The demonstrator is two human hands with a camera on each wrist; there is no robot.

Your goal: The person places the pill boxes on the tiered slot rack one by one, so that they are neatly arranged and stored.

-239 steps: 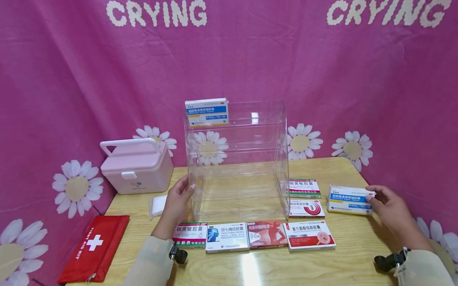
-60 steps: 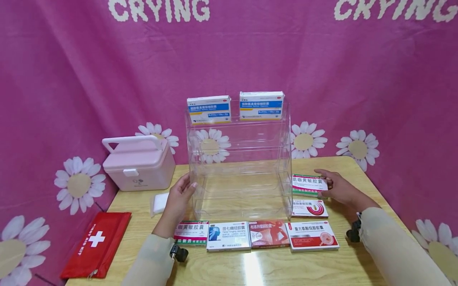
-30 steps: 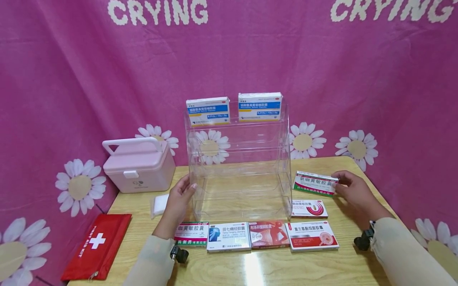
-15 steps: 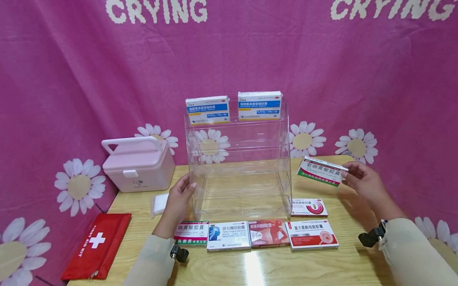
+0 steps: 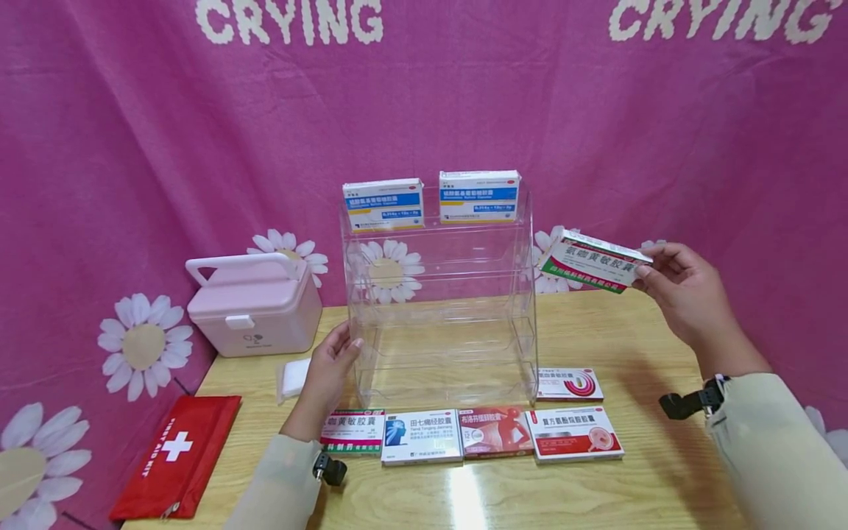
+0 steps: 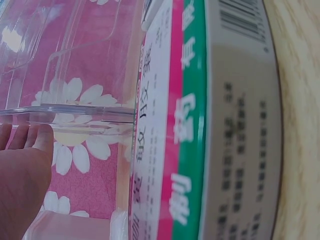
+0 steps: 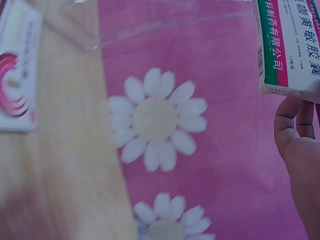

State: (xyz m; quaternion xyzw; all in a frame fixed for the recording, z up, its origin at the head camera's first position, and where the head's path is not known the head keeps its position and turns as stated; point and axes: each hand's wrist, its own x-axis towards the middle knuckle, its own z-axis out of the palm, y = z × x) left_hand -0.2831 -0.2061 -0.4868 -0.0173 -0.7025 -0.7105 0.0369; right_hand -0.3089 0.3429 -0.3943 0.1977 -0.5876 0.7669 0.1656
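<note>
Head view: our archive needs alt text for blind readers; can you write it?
A right hand holds a green-and-white medicine box beside a clear acrylic shelf, while the left hand steadies the shelf. Two blue boxes sit on top.

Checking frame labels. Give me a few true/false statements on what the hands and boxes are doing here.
1. The right hand holds a green-and-white box in the air. True.
2. The clear rack has three boxes on its top tier. False: two blue-and-white boxes.
3. The left hand rests against the rack's left side. True.
4. The pink case stands right of the rack. False: left of it.
</note>
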